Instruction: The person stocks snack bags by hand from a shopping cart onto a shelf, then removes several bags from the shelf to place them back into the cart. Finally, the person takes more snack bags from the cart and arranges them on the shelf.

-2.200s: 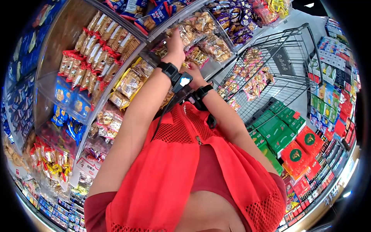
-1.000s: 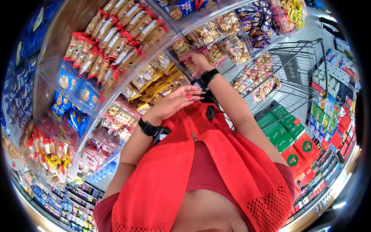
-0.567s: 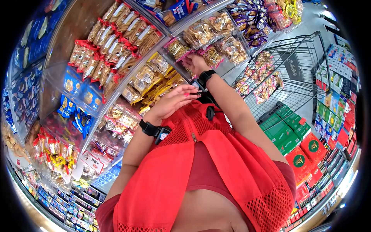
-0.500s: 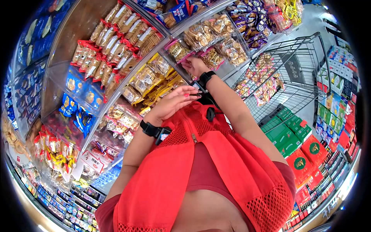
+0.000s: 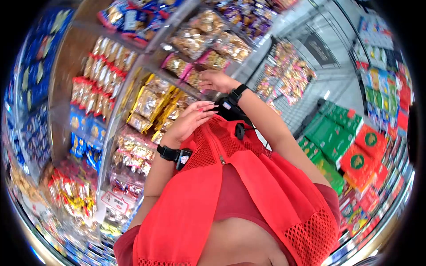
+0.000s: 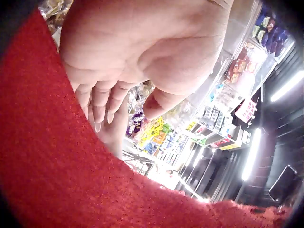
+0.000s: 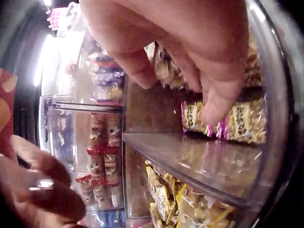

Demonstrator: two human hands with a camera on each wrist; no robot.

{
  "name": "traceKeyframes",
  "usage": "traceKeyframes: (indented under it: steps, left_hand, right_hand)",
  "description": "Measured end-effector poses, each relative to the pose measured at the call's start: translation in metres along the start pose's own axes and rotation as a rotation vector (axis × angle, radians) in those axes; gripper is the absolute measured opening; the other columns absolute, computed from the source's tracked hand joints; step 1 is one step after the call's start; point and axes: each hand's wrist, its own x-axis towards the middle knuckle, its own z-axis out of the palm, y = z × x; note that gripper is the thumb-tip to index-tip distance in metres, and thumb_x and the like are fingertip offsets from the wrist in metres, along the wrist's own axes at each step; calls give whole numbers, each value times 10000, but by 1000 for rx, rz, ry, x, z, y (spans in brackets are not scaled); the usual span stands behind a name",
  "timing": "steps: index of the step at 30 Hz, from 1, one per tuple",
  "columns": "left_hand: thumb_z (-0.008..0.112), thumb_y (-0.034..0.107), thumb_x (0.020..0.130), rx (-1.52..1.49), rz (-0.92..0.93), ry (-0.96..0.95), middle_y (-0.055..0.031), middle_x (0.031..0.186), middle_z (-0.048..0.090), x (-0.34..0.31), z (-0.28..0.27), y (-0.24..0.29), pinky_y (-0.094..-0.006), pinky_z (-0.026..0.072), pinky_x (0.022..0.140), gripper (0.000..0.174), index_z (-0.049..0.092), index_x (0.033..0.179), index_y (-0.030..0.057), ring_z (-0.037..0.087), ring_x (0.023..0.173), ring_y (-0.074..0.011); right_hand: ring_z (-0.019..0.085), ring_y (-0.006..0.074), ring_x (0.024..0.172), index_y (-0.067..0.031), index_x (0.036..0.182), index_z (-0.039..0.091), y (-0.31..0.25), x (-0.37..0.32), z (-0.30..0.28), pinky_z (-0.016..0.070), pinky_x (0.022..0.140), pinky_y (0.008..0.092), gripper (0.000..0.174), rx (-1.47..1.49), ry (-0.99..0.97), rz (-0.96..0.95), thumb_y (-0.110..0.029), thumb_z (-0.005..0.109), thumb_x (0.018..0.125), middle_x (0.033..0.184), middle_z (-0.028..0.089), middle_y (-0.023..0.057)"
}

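My right hand (image 5: 217,80) reaches into a clear-walled bin, its fingers at a small pink-edged snack packet (image 5: 194,79). A second pink-edged packet (image 5: 177,66) lies beside it. In the right wrist view the fingers (image 7: 216,107) are spread apart, one overlapping where the two packets' pink ends meet. Behind the hand are bigger clear bags of biscuits (image 5: 195,40). My left hand (image 5: 188,122) is held before the red vest (image 5: 195,190), palm facing inward and fingers fairly straight, with nothing in it.
A wire shopping cart (image 5: 317,51) with several pink-edged packets (image 5: 290,73) stands on the right. Yellow-edged biscuit packs (image 5: 151,104) fill the neighbouring bin, across a clear divider (image 7: 190,168). Green boxes (image 5: 330,137) and red boxes (image 5: 359,162) are stacked below the cart.
My left hand has drawn back from the bin to my chest. My right hand has moved slightly, and a second packet now shows beside the first. The view has turned.
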Motion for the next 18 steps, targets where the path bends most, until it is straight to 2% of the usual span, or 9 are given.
traceKeyframes:
  steps: [4, 6, 8, 10, 11, 13, 14, 16, 18]
  left_hand:
    - [427, 202, 1007, 89, -96, -90, -201, 1402, 452, 25, 16, -8, -410, 358, 1109, 402, 399, 1349, -8, 467, 1295, -307]
    - [427, 222, 1008, 129, -152, -139, -199, 1400, 458, 41, 24, -13, -407, 354, 1107, 407, 411, 1345, -4, 473, 1287, -298]
    - [427, 206, 1011, 172, -232, -136, -167, 1378, 484, 47, 33, -25, -368, 380, 1072, 377, 422, 1338, 17, 494, 1259, -256]
    - [432, 214, 1010, 262, -286, -125, -152, 1371, 498, 64, 44, -31, -357, 389, 1058, 371, 436, 1332, 28, 502, 1250, -241]
    - [437, 230, 1008, 306, -321, -108, -152, 1375, 498, 67, 55, -38, -365, 384, 1062, 380, 443, 1329, 28, 498, 1255, -247]
    - [442, 232, 1006, 409, -352, -81, -133, 1360, 518, 82, 65, -47, -360, 388, 1053, 362, 466, 1311, 40, 498, 1257, -238]
    - [446, 226, 1004, 428, -367, -51, -132, 1356, 521, 83, 71, -53, -358, 389, 1053, 357, 469, 1307, 39, 502, 1253, -236]
    - [455, 214, 1001, 501, -375, 43, -130, 1348, 526, 92, 69, -54, -355, 391, 1051, 347, 473, 1299, 37, 508, 1244, -231]
    - [476, 212, 991, 468, -402, 127, -130, 1344, 529, 93, 77, -63, -354, 389, 1057, 345, 487, 1288, 37, 524, 1221, -222]
  right_hand:
    - [616, 229, 1085, -11, 1354, 444, -3, -92, -55, 496, 957, 360, 418, 81, -154, -124, -167, 538, 977, 1253, 567, 101]
    - [586, 251, 1156, -11, 1356, 440, -2, -141, -88, 480, 984, 378, 413, 161, -99, -169, -197, 510, 995, 1313, 548, 151]
    - [608, 246, 1098, -19, 1337, 451, 14, -191, -114, 508, 941, 368, 438, 220, 99, -220, -216, 573, 965, 1247, 581, 122]
    - [608, 238, 1077, -18, 1348, 438, 38, -219, -161, 508, 951, 375, 450, 83, 385, -235, -210, 547, 957, 1229, 579, 122]
    - [607, 197, 1005, -9, 1336, 450, 53, -238, -177, 527, 861, 345, 457, -6, 553, -203, -220, 549, 943, 1154, 592, 101]
    - [611, 169, 956, -22, 1340, 443, 89, -242, -245, 511, 788, 303, 468, -283, 722, -52, -237, 558, 941, 1120, 609, 88]
    - [617, 164, 898, -25, 1259, 498, 102, -248, -265, 516, 765, 310, 402, -317, 792, 0, -235, 568, 923, 1031, 619, 66]
    - [605, 151, 811, -35, 1142, 546, 131, -213, -305, 515, 706, 297, 291, 210, 766, -60, -212, 566, 912, 955, 606, 53]
    - [583, 144, 710, -46, 1028, 570, 153, -190, -342, 505, 633, 278, 179, 290, 802, -54, -170, 567, 899, 851, 586, 42]
